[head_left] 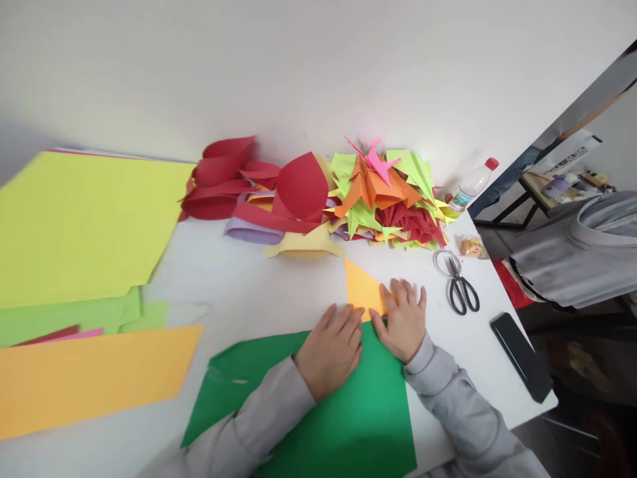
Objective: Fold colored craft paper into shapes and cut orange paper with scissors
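A folded piece of yellow-orange paper (359, 282) lies at the far edge of a large green sheet (368, 411). The fingertips of my left hand (331, 352) rest on its near edge, fingers stretched out and palm over the green sheet. My right hand (404, 320) lies flat on its right side, with the fingers spread and the thumb close to the left fingertips. Part of the folded paper is hidden under the right hand. Both hands press from above and neither is wrapped around anything.
Scissors (462, 289), a wrapped snack (472, 247), a black phone (520, 355) and a bottle (472, 186) stand or lie at right. Folded paper shapes (378, 192) and red paper loops (303, 189) line the wall. Yellow-green sheets (94, 226) and an orange strip (94, 378) are left.
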{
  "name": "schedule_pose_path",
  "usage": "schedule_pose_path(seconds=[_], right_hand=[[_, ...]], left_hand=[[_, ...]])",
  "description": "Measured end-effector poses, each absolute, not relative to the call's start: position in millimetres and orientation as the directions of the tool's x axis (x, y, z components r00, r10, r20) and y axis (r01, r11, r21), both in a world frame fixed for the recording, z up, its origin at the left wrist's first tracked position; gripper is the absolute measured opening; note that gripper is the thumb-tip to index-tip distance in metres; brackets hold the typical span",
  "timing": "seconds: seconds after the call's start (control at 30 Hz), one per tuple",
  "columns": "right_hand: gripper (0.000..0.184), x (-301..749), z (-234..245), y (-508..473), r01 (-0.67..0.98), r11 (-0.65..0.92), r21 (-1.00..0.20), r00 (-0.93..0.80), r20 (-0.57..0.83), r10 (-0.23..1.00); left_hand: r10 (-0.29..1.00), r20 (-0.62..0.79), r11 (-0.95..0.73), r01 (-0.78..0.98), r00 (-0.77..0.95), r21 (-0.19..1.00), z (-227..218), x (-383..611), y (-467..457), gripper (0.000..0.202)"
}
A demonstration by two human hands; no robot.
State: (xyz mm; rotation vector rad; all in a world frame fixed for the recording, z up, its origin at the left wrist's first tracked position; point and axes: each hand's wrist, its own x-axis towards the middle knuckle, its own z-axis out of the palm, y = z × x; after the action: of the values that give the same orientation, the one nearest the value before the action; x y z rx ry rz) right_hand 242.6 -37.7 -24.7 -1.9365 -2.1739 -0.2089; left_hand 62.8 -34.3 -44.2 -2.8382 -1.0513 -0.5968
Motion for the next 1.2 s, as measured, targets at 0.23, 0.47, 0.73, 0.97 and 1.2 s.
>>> schedule_pose_path(seconds=[0.23, 0.47, 0.73, 0.97, 1.2], right_hand=[[0.056, 261.6, -35.0, -40.5, 1.0, 0.01, 0.015, -0.013, 0.23, 0.973], [0.056, 301.5, -40.7, -38.6, 0.97, -0.217, 0.111, 0.188, 0.224, 0.956], [0.046, 286.0, -29.9, -41.6, 1.0, 0.011, -0.009, -0.007, 0.364, 0.932], [0.032, 236.8, -26.0, -58.9, 0.878, 0.477, -0.049, -0.423, 0.388, 0.819], [0.021, 252.6, -24.1, -67.8, 0.941, 0.333, -0.057, -0.291, 0.36, 0.886]], left_hand=[[0.596, 0.384, -0.776, 0.629, 0.705, 0.048, -44.8, 61.4, -34.1, 0.031], [0.582, 0.387, -0.775, 0.632, 0.715, -0.002, -48.1, 61.7, -32.5, 0.032], [0.549, 0.432, -0.795, 0.607, 0.716, 0.005, -51.6, 59.1, -29.6, 0.03], [0.561, 0.442, -0.791, 0.61, 0.699, 0.04, -50.5, 60.2, -29.7, 0.033], [0.576, 0.416, -0.787, 0.615, 0.704, 0.049, -50.9, 59.1, -29.8, 0.035]])
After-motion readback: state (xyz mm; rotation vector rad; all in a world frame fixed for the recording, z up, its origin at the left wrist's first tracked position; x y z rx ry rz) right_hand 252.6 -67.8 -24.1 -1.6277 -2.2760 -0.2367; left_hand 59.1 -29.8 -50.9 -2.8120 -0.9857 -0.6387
